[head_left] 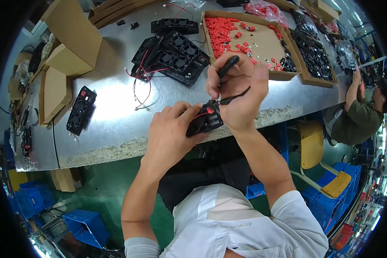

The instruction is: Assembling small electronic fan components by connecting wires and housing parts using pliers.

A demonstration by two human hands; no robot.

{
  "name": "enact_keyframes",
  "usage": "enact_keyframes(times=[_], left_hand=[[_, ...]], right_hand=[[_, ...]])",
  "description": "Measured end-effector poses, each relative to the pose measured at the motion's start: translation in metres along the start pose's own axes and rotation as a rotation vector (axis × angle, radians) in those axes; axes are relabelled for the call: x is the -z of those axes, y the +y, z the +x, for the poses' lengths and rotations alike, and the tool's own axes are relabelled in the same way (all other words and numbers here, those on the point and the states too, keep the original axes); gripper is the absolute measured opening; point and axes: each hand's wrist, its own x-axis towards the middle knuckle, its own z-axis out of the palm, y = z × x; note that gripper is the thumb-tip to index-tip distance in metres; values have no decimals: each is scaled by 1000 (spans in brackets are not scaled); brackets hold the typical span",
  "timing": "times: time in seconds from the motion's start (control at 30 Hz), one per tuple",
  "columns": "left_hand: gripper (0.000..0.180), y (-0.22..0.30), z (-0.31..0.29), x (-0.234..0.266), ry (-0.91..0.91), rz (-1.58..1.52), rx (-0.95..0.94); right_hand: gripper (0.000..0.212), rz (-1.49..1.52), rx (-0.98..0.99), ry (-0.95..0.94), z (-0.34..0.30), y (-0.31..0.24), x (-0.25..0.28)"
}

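Note:
My left hand is closed round a black fan unit at the table's front edge. A small red part and a red wire show on that unit. In my right hand is a pair of black-handled pliers, with its handles spread apart. The jaws meet the unit's upper end, beside my left fingertips; what they touch is too small to make out. Beyond my hands lie several more black fan units in a loose pile, trailing red and black wires.
A shallow cardboard tray of red and black small parts stands at the back right, beside another tray of black parts. One fan unit lies at left, near an open cardboard box. A co-worker sits far right, past a yellow chair.

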Motion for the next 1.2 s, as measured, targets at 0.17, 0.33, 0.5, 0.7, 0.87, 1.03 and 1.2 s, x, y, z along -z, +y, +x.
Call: enact_keyframes(times=[0.17,0.33,0.5,0.7,0.87,1.03,1.2], left_hand=[[57,-5,5,3,-62,-20,1],[58,-30,28,22,-274,-87,-150],[56,-50,72,40,-492,-133,-305],[51,-54,81,42,-539,-143,-353],[55,-42,60,31,-337,-73,-342],[66,-17,35,21,-207,-35,-193],[67,-8,18,12,-44,31,-135]], right_hand=[[76,21,-89,-68,2,-5,4],[77,182,-202,-564,19,-10,32],[61,141,-140,-903,40,-7,28],[85,107,-276,-945,44,-19,17],[102,-96,-166,-566,31,-34,26],[91,322,31,-268,10,-26,48],[87,321,-3,-127,-6,-20,51]])
